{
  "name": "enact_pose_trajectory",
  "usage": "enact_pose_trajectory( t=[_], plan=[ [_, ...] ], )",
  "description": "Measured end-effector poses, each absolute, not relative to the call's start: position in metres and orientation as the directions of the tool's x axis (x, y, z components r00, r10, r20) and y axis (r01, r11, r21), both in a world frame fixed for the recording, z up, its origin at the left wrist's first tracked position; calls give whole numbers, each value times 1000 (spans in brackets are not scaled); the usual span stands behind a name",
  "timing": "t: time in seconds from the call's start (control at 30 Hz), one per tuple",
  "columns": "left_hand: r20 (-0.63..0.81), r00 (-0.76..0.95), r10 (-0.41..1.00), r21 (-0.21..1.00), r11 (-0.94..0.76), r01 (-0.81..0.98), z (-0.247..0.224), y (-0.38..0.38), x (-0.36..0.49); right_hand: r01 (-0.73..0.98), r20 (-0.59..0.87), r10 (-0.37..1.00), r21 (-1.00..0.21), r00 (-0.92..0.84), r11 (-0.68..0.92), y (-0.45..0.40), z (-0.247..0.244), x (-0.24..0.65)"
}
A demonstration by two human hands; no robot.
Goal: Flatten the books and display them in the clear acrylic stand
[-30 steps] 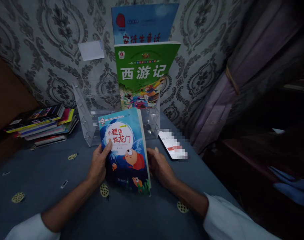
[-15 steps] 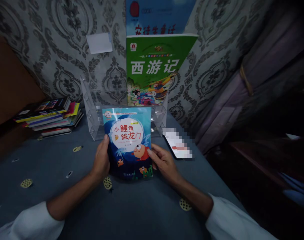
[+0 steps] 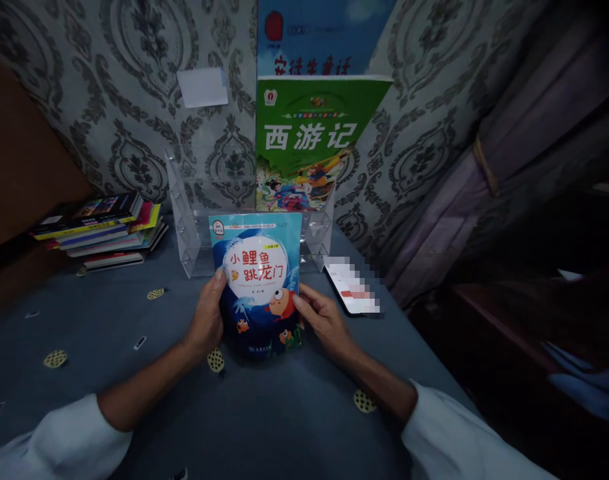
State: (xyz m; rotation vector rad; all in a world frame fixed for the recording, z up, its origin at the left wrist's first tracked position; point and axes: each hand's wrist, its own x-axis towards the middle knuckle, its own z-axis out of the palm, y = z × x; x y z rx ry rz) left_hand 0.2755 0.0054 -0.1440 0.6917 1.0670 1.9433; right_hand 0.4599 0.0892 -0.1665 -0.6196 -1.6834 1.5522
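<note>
A blue children's book (image 3: 259,317) with orange fish on its cover is held upright, slightly bowed, in front of me. My left hand (image 3: 210,310) grips its left edge, thumb on the cover and fingers behind. On the right edge, my right hand (image 3: 324,317) pinches it the same way. Just behind stands a clear acrylic stand (image 3: 187,230), partly hidden by the book. Its tiers carry a green book (image 3: 304,157) with large white characters and, farther back, a taller blue book (image 3: 324,37) cut off by the top of the view.
Several books lie in a stack (image 3: 101,230) at the left. A phone (image 3: 353,293) with a lit, pixelated screen rests right of the stand. A white card (image 3: 203,88) is at the stand's upper left. The table's right edge (image 3: 434,340) drops beside a curtain (image 3: 464,173).
The blue children's book has tilted slightly and its cover bows a little more between my hands. Both hands keep their hold. The view has shifted slightly.
</note>
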Motion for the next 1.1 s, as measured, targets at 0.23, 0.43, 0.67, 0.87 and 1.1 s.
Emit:
enact_pose_trajectory(
  t=[0.23,0.43,0.67,0.87,1.1],
  plan=[
    [102,-544,833,877,-334,-346,-148,7,269,-175,257,771,-966,-583,191,88,-157,462],
    [56,-457,888,926,-217,-308,-136,0,267,-187,309,753,-951,-581,246,93,-159,465],
    [214,-421,881,953,-283,-107,-126,-1,246,-215,404,741,-915,-537,343,97,-152,468],
    [286,-106,952,954,-273,123,-108,-8,234,-140,553,660,-809,-508,571,107,-158,479],
    [355,345,869,616,-495,613,-154,-20,219,-99,618,402,-616,-676,781,122,-181,494]
  ],
)
